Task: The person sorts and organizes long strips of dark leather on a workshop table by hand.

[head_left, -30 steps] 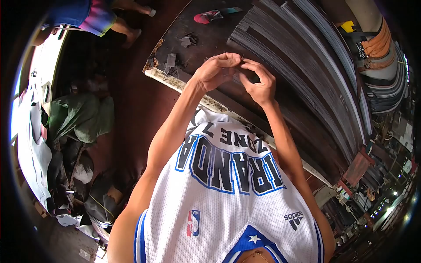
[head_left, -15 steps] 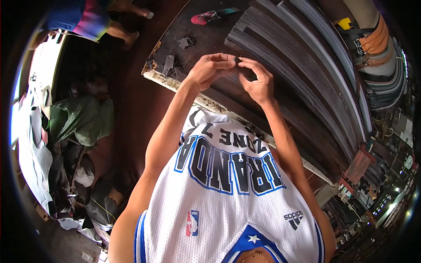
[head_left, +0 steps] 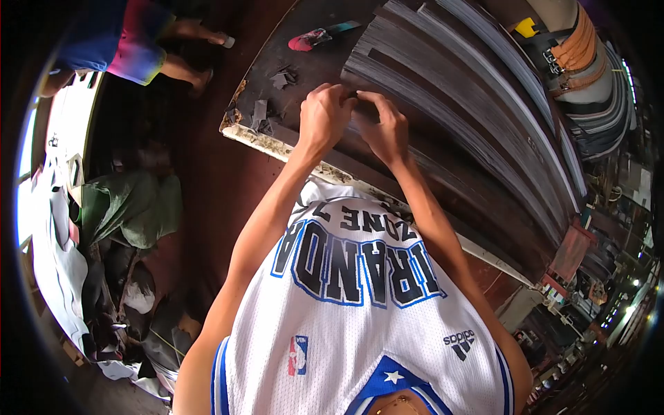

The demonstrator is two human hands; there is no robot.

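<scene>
My left hand [head_left: 324, 119] is closed above the dark worktable [head_left: 275, 52], its back turned up and its fingers curled. Close against it, my right hand [head_left: 386, 130] has its index finger bent towards the left fingertips; its thumb side is blurred. Between the two sets of fingertips is a small dark piece [head_left: 354, 94], mostly hidden, whose kind I cannot make out. Just right of the hands lie long dark grey strips [head_left: 443, 104], laid side by side in a fan. Dark scraps [head_left: 261, 114] lie on the table left of my left hand.
A pink and teal object [head_left: 311, 40] rests at the table's far side. Bundled strips tied with an orange strap [head_left: 575, 52] are at upper right. Another person in colourful shorts [head_left: 135, 48] is at upper left. Green cloth [head_left: 131, 204] and bags lie at left.
Both hands have shifted slightly left, and the left hand has rolled so its back faces up. The small dark piece is now more hidden. The view has tilted slightly.
</scene>
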